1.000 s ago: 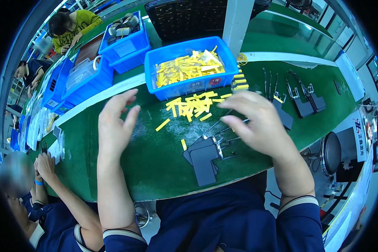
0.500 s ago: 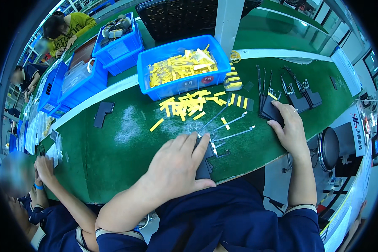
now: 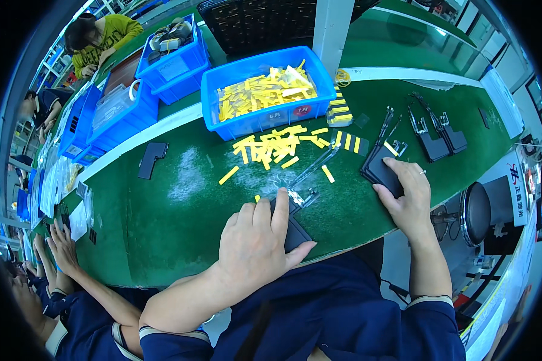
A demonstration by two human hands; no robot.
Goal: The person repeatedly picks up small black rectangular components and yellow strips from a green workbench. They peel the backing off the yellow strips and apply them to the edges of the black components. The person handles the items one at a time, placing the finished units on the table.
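**Black L-shaped pieces with leads, two stacks in hand, on a green desk**

Surroundings: one blue tub (image 3: 232, 129) at the desk's far edge, filled with yellow strips (image 3: 265, 96); one white post (image 3: 332, 36) and one black tray (image 3: 259, 27) behind it. Several blue bins (image 3: 153, 75) toward the far left corner, overlapping, so perhaps more than can be counted. One striped block (image 3: 339, 111) beside the tub; one striped sheet (image 3: 348, 143) just nearer.

Obstruction: left hand (image 3: 253, 240) covers much of the near stack (image 3: 295, 231), at the middle of the near edge; its grip is closed around the stack. Right hand (image 3: 412, 195) grasps the near corner of the right stack (image 3: 382, 171), toward the right end.

Surface and room: desk (image 3: 156, 240) green, with pale scuffs (image 3: 186, 174) left of centre. One round stool (image 3: 473, 216) off the right end. Co-worker's hand (image 3: 63, 246) at the left end; one person in a yellow-green top (image 3: 117, 33) beyond the far left corner.

Count: stacks, two; pieces in each, uncertain. Separate leaded pieces (image 3: 433, 147), two, near the right end. Lone black piece (image 3: 152, 159), one, left side. Small black bar (image 3: 483, 118), one, far right corner. Loose strips (image 3: 271, 146), dozens, heaped before the tub.
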